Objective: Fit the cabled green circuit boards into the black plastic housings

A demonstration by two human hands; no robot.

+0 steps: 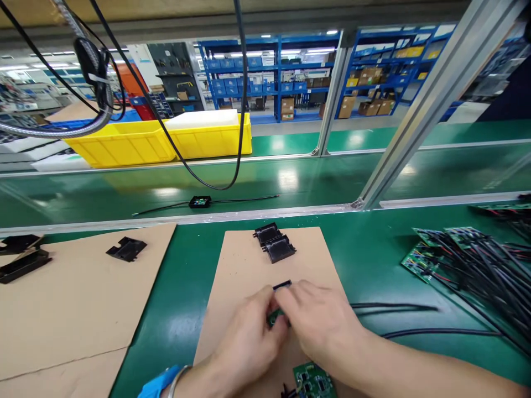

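Both my hands meet over a brown cardboard sheet on the green bench. My left hand and my right hand together pinch a small black plastic housing with a green circuit board showing between the fingers. Two more black housing shells lie at the far end of the same sheet. A second green circuit board lies below my right wrist. Black cables trail off to the right from under my hands.
A pile of green boards with black wires lies at the right. A larger cardboard sheet on the left carries black shells. On the conveyor behind lies a wired unit; yellow bins stand beyond. Cables hang overhead.
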